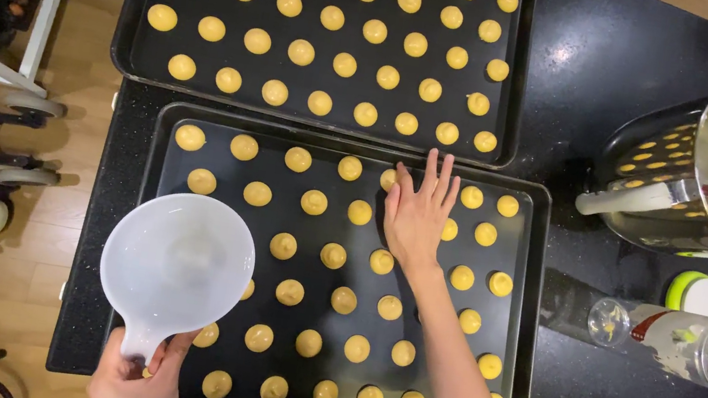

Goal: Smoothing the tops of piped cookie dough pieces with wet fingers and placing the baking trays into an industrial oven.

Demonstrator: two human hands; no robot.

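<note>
Yellow dough balls [333, 255] fill the near tray [154, 196] on the tabletop; left hand [139, 380] grips a white bowl's [176, 263] handle, while right hand [419, 214], fingers spread, presses one, seemingly mid-flattening.

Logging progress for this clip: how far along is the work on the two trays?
Done: the far tray and near tray are both filled with rows of piped dough mounds. In hand: the left hand holds a white bowl by its handle; the right hand touches mounds in the near tray's top row. Left: the mounds look pale, unbaked.
</note>
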